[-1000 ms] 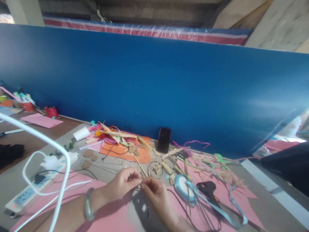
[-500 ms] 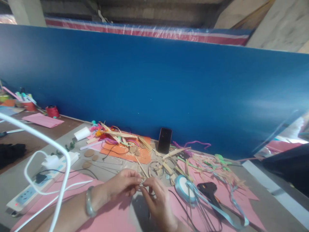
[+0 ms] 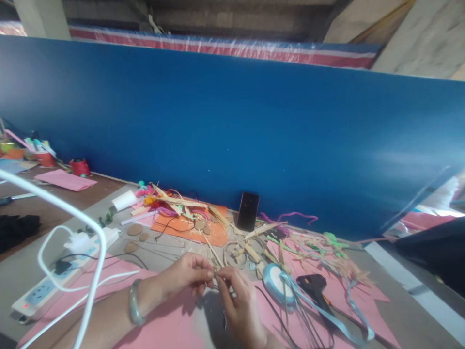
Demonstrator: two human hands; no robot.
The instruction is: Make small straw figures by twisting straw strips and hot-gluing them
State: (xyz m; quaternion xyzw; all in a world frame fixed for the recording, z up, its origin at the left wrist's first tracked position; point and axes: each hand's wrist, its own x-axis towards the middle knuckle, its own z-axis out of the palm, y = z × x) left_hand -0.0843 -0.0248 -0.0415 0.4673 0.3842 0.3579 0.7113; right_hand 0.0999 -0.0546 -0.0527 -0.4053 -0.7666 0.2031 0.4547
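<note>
My left hand [image 3: 192, 275], with a pale green bangle [image 3: 136, 303] on its wrist, is closed in a pinch at the lower middle of the view. Fingertip to fingertip with it, my right hand [image 3: 238, 300] is pinched too. Whatever thin, small piece lies between the fingers is mostly hidden and too small to name. Both hands are raised over pink paper [image 3: 163, 325] and a strip of grey table. Just right of my right hand lies a roll of light blue ribbon [image 3: 279, 286], its loose end trailing over a black glue gun [image 3: 314, 288].
A phone [image 3: 248, 212] leans on the blue partition [image 3: 232, 121]. Straw strips and wooden discs litter the orange paper [image 3: 218, 237]. At left, a white power strip [image 3: 39, 293] lies under a thick white cable [image 3: 95, 271]. Green and straw scraps cover pink paper at right.
My fingertips have shifted slightly against each other, the right thumb and index finger pressing closer together. The objects on the table stay where they were.
</note>
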